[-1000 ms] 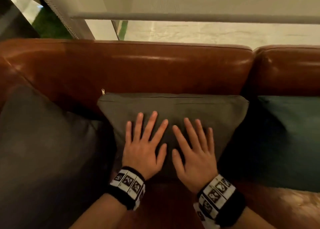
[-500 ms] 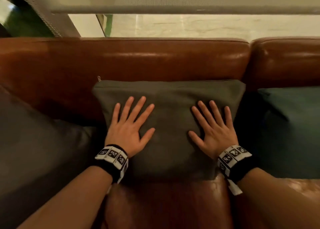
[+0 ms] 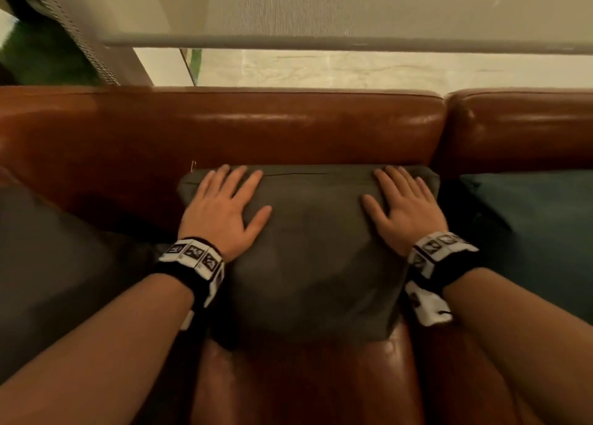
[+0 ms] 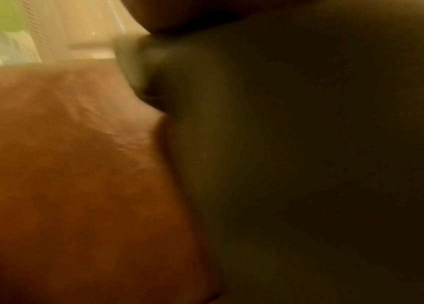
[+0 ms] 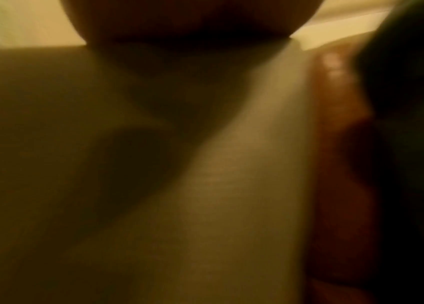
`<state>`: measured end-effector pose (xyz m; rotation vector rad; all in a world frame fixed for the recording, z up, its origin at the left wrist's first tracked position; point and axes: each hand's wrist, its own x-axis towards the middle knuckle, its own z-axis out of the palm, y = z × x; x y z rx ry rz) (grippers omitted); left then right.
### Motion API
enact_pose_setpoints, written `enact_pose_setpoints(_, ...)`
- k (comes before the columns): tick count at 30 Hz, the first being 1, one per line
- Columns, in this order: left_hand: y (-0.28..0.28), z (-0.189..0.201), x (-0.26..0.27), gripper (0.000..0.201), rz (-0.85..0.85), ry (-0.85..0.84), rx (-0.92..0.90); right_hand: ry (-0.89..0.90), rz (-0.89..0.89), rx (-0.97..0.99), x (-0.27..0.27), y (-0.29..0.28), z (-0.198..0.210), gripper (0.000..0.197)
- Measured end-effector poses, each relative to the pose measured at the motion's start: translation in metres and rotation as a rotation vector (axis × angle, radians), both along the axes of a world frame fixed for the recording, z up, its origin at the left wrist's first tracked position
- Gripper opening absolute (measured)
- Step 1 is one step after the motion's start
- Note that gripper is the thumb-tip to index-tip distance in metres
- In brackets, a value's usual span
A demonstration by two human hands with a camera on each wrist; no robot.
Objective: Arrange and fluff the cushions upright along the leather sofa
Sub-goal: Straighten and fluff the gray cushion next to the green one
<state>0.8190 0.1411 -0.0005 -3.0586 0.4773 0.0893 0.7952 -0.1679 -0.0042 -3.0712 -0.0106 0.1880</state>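
Head view: olive cushion (image 3: pixel 314 248) propped against sofa backrest (image 3: pixel 224 129). Left hand (image 3: pixel 221 209) at 10 o'clock, right hand (image 3: pixel 404 209) at 2 o'clock, pressed flat, nothing grasped.

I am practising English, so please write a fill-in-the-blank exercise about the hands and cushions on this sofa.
1. Both hands rest flat on the ____ cushion.
2. The left hand and right hand lie near its ____ corners.
3. The cushion leans against the brown ____ sofa back.
4. The dark ____ cushion stands at its right.

Missing words: grey; upper; leather; green
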Motion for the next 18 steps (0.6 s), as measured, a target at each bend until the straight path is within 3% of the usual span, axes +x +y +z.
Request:
enact_pose_setpoints(3, 0.006, 0.009, -0.006, 0.071, 0.076, -0.014, 0.047, 0.094, -0.005, -0.035, -0.004, -0.02, 0.006, 0.073)
enact_pose_setpoints(6, -0.021, 0.016, -0.02, 0.065, 0.0, -0.049, -0.017, -0.078, -0.038, 0.01, -0.006, 0.015, 0.016, 0.067)
enact_pose_setpoints(8, -0.03, 0.013, -0.022, 0.059, -0.135, -0.041, -0.039, -0.214, 0.113, 0.091, -0.02, 0.056, 0.016, 0.063)
enact_pose_setpoints(10, -0.026, 0.009, -0.013, 0.057, -0.13, -0.017, -0.037, -0.23, 0.324, 0.074, -0.04, 0.082, 0.001, 0.062)
enact_pose_setpoints(12, -0.022, 0.002, -0.003, 0.057, -0.078, -0.001, -0.028, -0.179, 0.413, -0.002, -0.047, 0.059, -0.015, 0.064)
enact_pose_setpoints(14, -0.024, 0.001, 0.002, 0.057, -0.064, 0.001, -0.012, -0.148, 0.372, -0.068, -0.05, 0.007, -0.028, 0.068)
enact_pose_setpoints(16, -0.031, 0.003, 0.002, 0.056, -0.062, -0.003, -0.003, -0.168, 0.344, -0.13, -0.053, -0.031, -0.025, 0.068)
enact_pose_setpoints(18, -0.035, 0.003, -0.002, 0.056, -0.056, -0.028, -0.007, -0.204, 0.33, -0.113, -0.047, -0.03, -0.012, 0.067)
